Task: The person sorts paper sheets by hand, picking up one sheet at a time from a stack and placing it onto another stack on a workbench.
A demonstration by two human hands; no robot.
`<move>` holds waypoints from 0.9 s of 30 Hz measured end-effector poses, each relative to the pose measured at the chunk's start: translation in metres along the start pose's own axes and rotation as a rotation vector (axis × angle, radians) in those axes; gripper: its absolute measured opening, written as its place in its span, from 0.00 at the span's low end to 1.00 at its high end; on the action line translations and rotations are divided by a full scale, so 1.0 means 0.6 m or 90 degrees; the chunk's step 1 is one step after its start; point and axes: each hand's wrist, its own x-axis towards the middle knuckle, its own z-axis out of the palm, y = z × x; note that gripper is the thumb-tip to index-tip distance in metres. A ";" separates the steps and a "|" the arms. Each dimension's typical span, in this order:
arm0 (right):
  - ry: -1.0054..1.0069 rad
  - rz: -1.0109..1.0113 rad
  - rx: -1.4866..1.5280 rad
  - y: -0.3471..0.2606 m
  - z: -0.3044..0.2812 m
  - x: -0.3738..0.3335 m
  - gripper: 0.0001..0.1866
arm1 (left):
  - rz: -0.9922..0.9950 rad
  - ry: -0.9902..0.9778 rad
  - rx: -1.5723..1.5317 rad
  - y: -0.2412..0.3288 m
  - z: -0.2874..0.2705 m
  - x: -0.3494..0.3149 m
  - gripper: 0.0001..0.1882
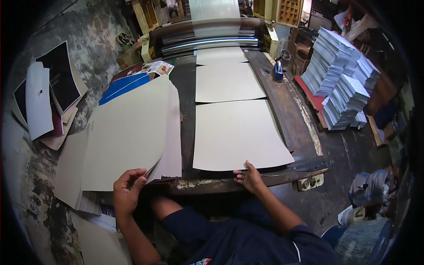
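My left hand pinches the near right corner of the top cardboard sheet on a tall stack, lifting that corner a little. Plain beige-grey card makes up the stack, its layered edges showing on the right. My right hand is at the near edge of another cardboard sheet lying on the dark machine bed. Its thumb overlaps that edge, and the fingers are apart from the thumb, just below the edge. Beyond lie a second card sheet and a third, in a row up to a shiny metal roller.
A clear film sheet hangs over the rollers. A blue tape dispenser stands on the bed's right side. Farther right, tall white paper stacks rest on a red board. Loose dark and white sheets lie at the left wall. Wrapped rolls sit at lower right.
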 end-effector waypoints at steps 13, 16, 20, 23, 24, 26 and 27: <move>0.087 -0.170 0.082 -0.005 0.057 0.073 0.16 | -0.060 0.192 -0.156 -0.015 0.015 0.014 0.14; 0.060 -0.149 0.077 -0.020 0.062 0.054 0.23 | 0.037 0.373 -0.281 0.000 0.045 0.017 0.15; -0.183 -0.120 -0.001 -0.069 0.117 -0.017 0.32 | 0.182 0.328 -0.021 0.006 0.057 -0.015 0.16; -0.348 -0.175 -0.020 -0.107 0.195 -0.096 0.34 | 0.380 0.111 0.081 0.029 0.061 -0.025 0.14; -0.404 -0.208 -0.006 -0.119 0.208 -0.117 0.34 | 0.393 0.039 0.090 0.041 0.067 -0.024 0.14; -0.392 -0.215 -0.023 -0.119 0.192 -0.127 0.33 | 0.407 -0.038 0.100 0.054 0.068 -0.024 0.15; -0.387 -0.217 -0.031 -0.116 0.187 -0.131 0.32 | 0.423 -0.074 0.163 0.057 0.067 -0.028 0.15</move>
